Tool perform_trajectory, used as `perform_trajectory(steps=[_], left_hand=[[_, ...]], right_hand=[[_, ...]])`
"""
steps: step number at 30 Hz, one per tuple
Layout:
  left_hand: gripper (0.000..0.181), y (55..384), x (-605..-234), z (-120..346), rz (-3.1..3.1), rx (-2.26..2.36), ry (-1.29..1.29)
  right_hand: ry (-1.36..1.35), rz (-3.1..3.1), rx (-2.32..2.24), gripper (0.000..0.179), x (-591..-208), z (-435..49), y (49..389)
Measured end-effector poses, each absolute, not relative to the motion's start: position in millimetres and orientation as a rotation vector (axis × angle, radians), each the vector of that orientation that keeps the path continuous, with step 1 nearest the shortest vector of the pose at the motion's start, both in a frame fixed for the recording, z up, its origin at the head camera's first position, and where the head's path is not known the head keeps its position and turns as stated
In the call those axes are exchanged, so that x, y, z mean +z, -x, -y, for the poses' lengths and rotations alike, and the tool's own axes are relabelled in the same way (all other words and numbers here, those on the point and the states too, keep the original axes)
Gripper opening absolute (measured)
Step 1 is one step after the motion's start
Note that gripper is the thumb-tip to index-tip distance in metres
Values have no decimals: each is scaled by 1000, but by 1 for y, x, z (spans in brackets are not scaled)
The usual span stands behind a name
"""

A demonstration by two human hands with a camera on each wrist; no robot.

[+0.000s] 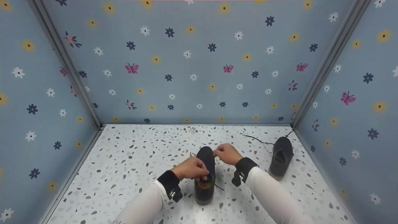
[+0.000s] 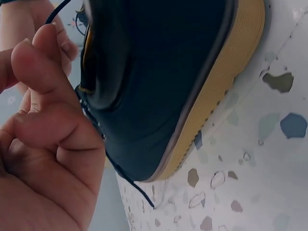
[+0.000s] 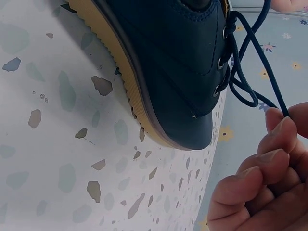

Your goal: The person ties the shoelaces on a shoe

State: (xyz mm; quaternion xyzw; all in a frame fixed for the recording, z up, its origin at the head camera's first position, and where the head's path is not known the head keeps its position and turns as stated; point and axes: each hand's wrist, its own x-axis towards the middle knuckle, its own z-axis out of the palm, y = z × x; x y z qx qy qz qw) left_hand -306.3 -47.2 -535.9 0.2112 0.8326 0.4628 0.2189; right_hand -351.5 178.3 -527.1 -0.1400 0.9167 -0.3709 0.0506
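Note:
A dark navy lace-up shoe (image 1: pixel 204 196) with a tan ribbed sole (image 3: pixel 126 79) stands on the speckled surface, toe pointing away from me. Over its opening, my left hand (image 1: pixel 191 169) pinches a dark shoelace (image 2: pixel 58 10) between thumb and forefinger. On the right side of the toe, my right hand (image 1: pixel 229 154) pinches another length of lace (image 3: pixel 269 72), drawn taut from the eyelets with a loop hanging beside it. One loose lace end (image 2: pixel 139 190) trails past the toe in the left wrist view.
A second dark shoe (image 1: pixel 281 166) stands at the right near the side wall, its laces (image 1: pixel 258 139) spread loose. Flower-patterned panels (image 1: pixel 199 62) enclose the white speckled surface (image 1: pixel 130 161) at the back and both sides.

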Motion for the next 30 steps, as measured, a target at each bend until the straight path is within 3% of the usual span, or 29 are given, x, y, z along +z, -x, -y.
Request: perform_trajectory(steps=[9, 25, 30], left_hand=[[10, 306, -539, 44, -2318, 1251, -685], [10, 330, -537, 57, -2611, 1439, -474], [11, 334, -539, 51, -2665, 1445, -511]], right_hand=[[431, -2767, -1130, 29, -525, -179, 350], [414, -2751, -1100, 30, -520, -183, 351], [415, -2757, -1090, 31, -520, -182, 352]])
